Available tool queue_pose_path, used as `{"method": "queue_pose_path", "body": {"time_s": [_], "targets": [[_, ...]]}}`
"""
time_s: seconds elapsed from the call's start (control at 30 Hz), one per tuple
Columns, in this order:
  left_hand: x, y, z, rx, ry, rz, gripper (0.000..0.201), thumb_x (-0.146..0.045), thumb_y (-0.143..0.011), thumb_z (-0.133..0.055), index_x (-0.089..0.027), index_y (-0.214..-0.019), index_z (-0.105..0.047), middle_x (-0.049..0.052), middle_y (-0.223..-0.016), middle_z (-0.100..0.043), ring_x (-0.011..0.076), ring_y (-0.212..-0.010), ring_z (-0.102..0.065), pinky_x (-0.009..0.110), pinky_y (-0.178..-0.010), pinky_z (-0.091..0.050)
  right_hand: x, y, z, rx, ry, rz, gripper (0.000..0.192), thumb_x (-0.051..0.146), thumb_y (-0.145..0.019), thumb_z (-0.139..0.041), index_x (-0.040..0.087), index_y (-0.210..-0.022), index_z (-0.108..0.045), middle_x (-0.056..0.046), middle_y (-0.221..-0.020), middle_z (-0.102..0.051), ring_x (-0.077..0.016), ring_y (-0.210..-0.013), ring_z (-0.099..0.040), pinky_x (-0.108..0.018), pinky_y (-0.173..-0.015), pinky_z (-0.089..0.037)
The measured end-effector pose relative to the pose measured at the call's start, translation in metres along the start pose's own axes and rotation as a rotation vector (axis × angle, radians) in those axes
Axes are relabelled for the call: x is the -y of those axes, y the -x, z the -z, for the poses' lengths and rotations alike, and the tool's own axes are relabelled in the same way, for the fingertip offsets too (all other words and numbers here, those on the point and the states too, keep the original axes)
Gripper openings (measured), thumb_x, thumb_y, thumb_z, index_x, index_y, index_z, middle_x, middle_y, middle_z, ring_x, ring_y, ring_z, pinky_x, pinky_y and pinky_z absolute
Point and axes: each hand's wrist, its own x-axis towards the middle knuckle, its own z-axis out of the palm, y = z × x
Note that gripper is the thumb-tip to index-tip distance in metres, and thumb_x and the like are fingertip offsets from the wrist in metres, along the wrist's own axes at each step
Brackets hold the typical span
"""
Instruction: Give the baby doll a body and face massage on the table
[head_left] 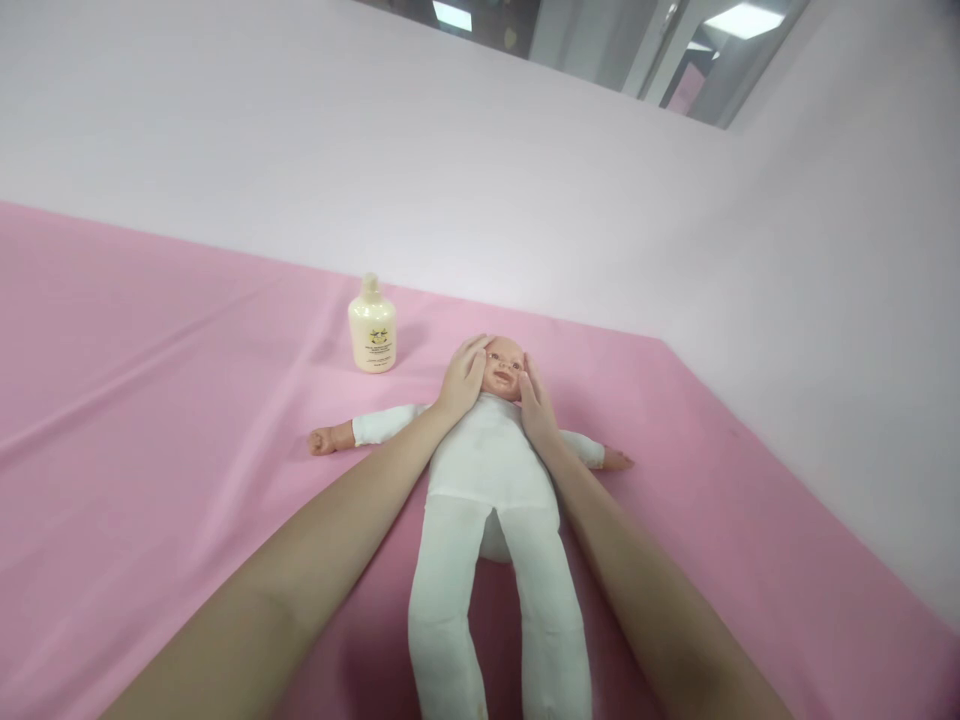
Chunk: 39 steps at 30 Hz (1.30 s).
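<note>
A baby doll (487, 455) with a white cloth body lies on its back on the pink sheet, its arms stretched out to the sides and its legs toward me. My left hand (463, 376) lies flat along one side of the doll's head, fingers extended. Against the opposite side of the head rests my right hand (536, 400), its fingers also straight. The doll's face shows between my two palms. My forearms run along both sides of its body, partly covering its upper arms.
A cream-coloured bottle (373, 330) with a printed label stands upright left of the doll's head. The pink sheet (150, 400) has creases and meets white walls (300, 130) at the back and right. A window (600, 45) is set high in the back wall.
</note>
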Motion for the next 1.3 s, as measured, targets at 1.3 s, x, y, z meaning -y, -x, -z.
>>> {"method": "queue_pose_path", "body": {"time_s": [1.3], "targets": [[-0.0076, 0.0002, -0.001, 0.009, -0.022, 0.011, 0.047, -0.041, -0.1, -0.025, -0.02, -0.13, -0.055, 0.008, -0.138, -0.054, 0.0178, -0.133, -0.046, 0.04, -0.118, -0.032, -0.0002, 0.0009, 0.0042, -0.012, 0.016, -0.021, 0.065, 0.061, -0.091, -0.039, 0.031, -0.148, -0.031, 0.003, -0.157, -0.031, -0.0179, -0.144, -0.03, -0.043, -0.121, -0.024]]}}
